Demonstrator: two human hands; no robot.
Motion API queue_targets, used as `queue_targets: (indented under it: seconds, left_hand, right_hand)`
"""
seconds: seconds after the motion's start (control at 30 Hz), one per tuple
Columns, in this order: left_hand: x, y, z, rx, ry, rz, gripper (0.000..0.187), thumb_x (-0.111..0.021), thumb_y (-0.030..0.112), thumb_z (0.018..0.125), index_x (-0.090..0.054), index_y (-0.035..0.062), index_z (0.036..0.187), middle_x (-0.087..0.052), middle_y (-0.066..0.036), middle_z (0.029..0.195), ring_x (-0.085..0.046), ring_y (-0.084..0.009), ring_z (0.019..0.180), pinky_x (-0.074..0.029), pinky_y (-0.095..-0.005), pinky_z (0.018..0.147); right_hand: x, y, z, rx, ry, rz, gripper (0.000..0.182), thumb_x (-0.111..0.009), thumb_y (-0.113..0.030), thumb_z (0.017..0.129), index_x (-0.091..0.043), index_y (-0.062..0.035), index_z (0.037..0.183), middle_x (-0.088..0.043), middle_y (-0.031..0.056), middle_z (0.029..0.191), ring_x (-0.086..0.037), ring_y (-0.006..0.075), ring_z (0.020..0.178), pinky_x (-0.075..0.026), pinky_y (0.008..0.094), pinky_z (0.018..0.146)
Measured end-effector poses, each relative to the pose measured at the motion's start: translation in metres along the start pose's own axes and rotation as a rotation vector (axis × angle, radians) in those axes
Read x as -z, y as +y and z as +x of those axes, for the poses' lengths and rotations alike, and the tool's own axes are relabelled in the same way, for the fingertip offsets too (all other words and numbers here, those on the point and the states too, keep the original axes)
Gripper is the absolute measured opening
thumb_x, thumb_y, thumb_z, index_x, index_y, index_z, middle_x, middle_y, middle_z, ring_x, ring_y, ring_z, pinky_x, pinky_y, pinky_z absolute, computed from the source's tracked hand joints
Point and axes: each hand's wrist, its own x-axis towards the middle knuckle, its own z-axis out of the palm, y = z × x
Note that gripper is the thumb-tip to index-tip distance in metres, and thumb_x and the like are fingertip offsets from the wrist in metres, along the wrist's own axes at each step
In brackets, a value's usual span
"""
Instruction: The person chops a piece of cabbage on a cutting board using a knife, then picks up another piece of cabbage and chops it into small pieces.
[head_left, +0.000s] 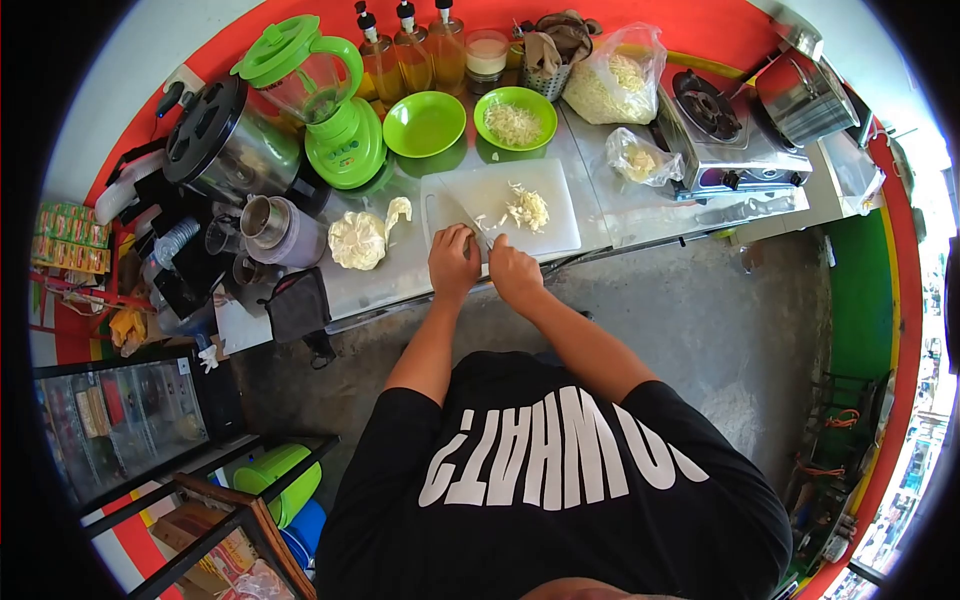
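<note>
A white cutting board (555,180) lies on the steel counter, with a pile of shredded cabbage (528,208) on its right half. My right hand (515,272) is closed around the handle of a knife (473,214), whose blade points away and to the left across the board. Close beside the blade, my left hand (455,262) rests with curled fingers at the board's near edge; whatever is under them is hidden. A few small shreds lie by the blade. Left of the board sits a pale cabbage (357,241) with a loose leaf (398,213) next to it.
Behind the board stand a green bowl (424,125) and another green bowl (547,120) holding shreds. A green blender (345,140), pump bottles (412,55) and a steel jug (265,220) are leftward. Rightward are plastic bags (615,85) and a gas stove (735,150).
</note>
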Motion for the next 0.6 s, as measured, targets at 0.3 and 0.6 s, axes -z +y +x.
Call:
queue_targets:
  seconds: [0.3,0.6]
  left_hand:
    - [-0.001,0.0,-0.001,0.059,-0.007,-0.004,0.013,-0.068,0.004,0.081,-0.068,0.0051,0.094,-0.07,-0.007,0.101,-0.064,-0.0311,0.097,-0.053,-0.0399,0.084]
    - [0.004,0.003,0.001,0.032,-0.005,-0.04,0.012,-0.066,0.001,0.082,-0.068,0.0037,0.093,-0.07,-0.008,0.1,-0.065,-0.032,0.096,-0.053,-0.0403,0.084]
  right_hand:
    - [0.003,0.0,-0.014,-0.002,-0.021,0.009,0.031,-0.049,-0.03,0.106,-0.048,0.0006,0.105,-0.073,0.0251,0.089,-0.073,0.0428,0.086,-0.059,0.0505,0.076]
    - [0.005,-0.003,0.003,0.077,0.018,-0.036,0.032,-0.048,-0.031,0.107,-0.049,0.0011,0.104,-0.072,0.0262,0.09,-0.073,0.0435,0.088,-0.059,0.0511,0.077]
